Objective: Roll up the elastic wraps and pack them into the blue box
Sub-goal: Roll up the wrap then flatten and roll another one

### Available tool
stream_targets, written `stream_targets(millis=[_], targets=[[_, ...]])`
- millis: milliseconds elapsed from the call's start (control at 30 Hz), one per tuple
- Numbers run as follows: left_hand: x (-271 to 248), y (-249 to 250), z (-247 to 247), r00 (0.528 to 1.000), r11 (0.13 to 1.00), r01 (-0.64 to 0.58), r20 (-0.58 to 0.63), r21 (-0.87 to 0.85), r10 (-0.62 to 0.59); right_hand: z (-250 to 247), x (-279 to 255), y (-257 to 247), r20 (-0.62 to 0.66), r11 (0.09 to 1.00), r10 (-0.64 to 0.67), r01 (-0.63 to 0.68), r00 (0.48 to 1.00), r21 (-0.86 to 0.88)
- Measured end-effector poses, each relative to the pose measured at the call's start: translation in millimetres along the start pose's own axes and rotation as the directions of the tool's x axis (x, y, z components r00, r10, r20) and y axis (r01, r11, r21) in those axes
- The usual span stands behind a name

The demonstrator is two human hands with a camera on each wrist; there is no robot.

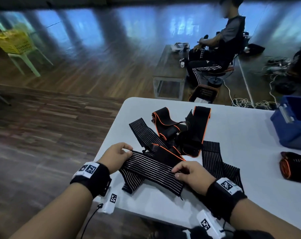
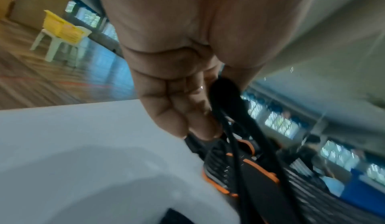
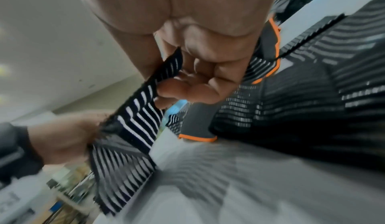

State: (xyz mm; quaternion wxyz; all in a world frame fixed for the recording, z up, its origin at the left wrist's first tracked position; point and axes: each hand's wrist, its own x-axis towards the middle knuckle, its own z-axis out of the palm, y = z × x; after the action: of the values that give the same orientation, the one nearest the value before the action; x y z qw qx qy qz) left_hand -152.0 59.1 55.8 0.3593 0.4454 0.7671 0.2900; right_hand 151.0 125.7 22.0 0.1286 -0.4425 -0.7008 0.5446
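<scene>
A black elastic wrap with thin white stripes [image 1: 151, 168] stretches between my two hands just above the white table [image 1: 241, 128]. My left hand [image 1: 127, 152] pinches its far left end, seen as a dark edge [image 2: 227, 96] in the left wrist view. My right hand [image 1: 176, 171] pinches the wrap [image 3: 145, 105] nearer its right end. Behind lies a heap of unrolled wraps [image 1: 179, 133], some edged in orange. One rolled wrap [image 1: 292, 167] lies at the right. The blue box [image 1: 294, 121] stands open at the table's far right.
The table's left edge and near corner are close to my left wrist. Beyond the table a seated person [image 1: 220, 49] is at a low bench [image 1: 170, 66]. A yellow basket [image 1: 13, 40] rests on a pale chair far left. Cables [image 1: 246, 100] lie on the floor.
</scene>
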Motion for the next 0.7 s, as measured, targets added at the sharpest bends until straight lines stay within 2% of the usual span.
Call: stream_targets(millis=[133, 233, 367, 500, 600, 700], targets=[[42, -6, 1, 0.998, 0.963, -0.055, 0.044, 0.263, 0.045, -16, -5, -10, -0.109, 0.998, 0.006, 0.002, 0.994, 0.07], [79, -1, 2, 0.996, 0.921, -0.09, 0.039, 0.378, 0.081, -26, -9, -15, -0.189, 0.995, 0.01, 0.01, 0.982, 0.104], [131, 3, 2, 0.999, 0.906, -0.025, -0.011, 0.423, 0.032, -34, -17, -18, -0.257, 0.994, 0.025, 0.003, 0.966, 0.105], [174, 5, -2, 0.998, 0.87, -0.009, -0.054, 0.493, 0.041, -30, -21, -27, -0.29, 0.994, 0.045, -0.014, 0.956, 0.11], [197, 2, 0, 0.994, 0.84, 0.08, -0.109, 0.537, -0.025, -25, -19, -33, -0.305, 0.996, 0.048, -0.025, 0.951, 0.081], [208, -1, 0, 0.995, 0.802, 0.103, -0.065, 0.589, -0.079, -23, -15, -35, -0.331, 0.998, 0.05, -0.036, 0.942, 0.047]])
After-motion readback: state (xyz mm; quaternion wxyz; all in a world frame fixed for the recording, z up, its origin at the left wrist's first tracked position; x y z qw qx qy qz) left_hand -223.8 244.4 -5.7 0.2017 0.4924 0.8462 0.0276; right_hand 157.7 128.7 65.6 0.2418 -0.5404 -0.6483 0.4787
